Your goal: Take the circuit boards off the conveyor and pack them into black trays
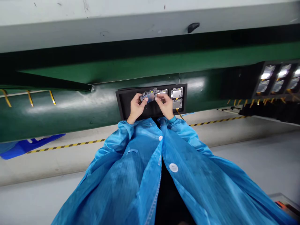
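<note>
A small circuit board [150, 96] with a silvery shield is held up over a black tray [127, 101]. My left hand [137, 107] grips its left end, thumb on the front face. At its right end, my right hand [165, 105] pinches the edge between thumb and fingers. More boards lie in the right part of the tray: one partly behind my right hand [162, 92], an upper one [177, 92] and a lower one [177, 103] at the far right. An orange flex cable [179, 113] hangs from the lower one over the tray's front edge.
The tray rests on a green bench mat [98, 106]. Further right stands another black tray [264, 76] with several boards and hanging orange cables. Orange strips [52, 97] lie at the left. A grey-white ledge [140, 26] crosses above; a blue plastic item [32, 144] is at lower left.
</note>
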`<state>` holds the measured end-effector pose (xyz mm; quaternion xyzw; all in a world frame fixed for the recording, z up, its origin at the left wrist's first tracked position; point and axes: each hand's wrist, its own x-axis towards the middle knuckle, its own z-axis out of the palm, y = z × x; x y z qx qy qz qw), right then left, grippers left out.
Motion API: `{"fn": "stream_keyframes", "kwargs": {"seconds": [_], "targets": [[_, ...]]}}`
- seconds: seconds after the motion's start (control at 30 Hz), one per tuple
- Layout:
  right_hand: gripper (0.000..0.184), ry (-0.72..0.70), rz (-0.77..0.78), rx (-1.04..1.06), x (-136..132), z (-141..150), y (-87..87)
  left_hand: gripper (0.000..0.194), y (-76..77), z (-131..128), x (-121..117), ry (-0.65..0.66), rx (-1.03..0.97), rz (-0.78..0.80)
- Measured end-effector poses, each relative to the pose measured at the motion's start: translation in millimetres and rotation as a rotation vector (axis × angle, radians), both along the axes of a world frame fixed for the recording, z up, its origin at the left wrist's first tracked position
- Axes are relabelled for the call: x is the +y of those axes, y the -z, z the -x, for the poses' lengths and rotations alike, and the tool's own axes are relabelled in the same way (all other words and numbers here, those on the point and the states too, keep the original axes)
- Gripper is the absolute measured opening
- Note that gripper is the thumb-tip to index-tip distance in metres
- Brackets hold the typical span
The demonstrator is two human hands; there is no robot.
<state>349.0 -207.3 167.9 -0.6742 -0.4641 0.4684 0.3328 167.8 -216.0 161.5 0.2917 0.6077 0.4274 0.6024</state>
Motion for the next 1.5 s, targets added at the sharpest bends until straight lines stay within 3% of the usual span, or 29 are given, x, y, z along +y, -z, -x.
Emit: {"fn": "stream_keyframes", "kwargs": {"seconds": [0.13,0.27,0.33,0.43,0.6,0.83,1.0,1.2,1.33,1.5], "targets": [[0.05,0.011,0.093,0.073,-22.3,-17.5,-0.2,0.032,-9.7,-4.3,-17.8,0.12,0.05,-0.005],[0.051,-0.064,0.195,0.152,-46.2,-42.0,-5.1,0.032,-16.0,-11.5,-32.6,0.19,0.017,-0.015],[0.051,-0.073,0.257,0.207,-52.9,-53.3,-5.2,0.034,-9.9,-21.1,-38.6,0.223,-0.085,0.015],[0.052,-0.04,0.351,0.241,-54.0,-65.7,1.9,0.039,9.2,-42.0,-46.3,0.256,-0.253,0.18],[0.05,0.03,0.474,0.194,-46.9,-75.9,24.6,0.033,36.9,-73.0,-52.6,0.186,-0.31,0.44],[0.049,0.055,0.433,0.038,-55.6,-86.3,38.2,0.021,44.4,-91.8,-59.2,0.079,-0.322,0.539],[0.03,-0.068,0.293,-0.196,-62.6,-101.5,38.0,0.025,42.6,-104.9,-63.2,0.029,-0.322,0.63],[0.01,-0.302,0.276,-0.26,-62.8,-104.5,39.1,0.028,36.8,-107.3,-69.7,-0.021,-0.361,0.665],[0.008,-0.463,0.275,-0.359,-63.0,-99.7,37.9,0.025,27.5,-98.0,-87.3,-0.02,-0.367,0.713],[0.015,-0.674,0.26,-0.527,-60.9,-93.1,33.6,0.033,15.9,-90.2,-109.0,-0.086,-0.328,0.649]]}}
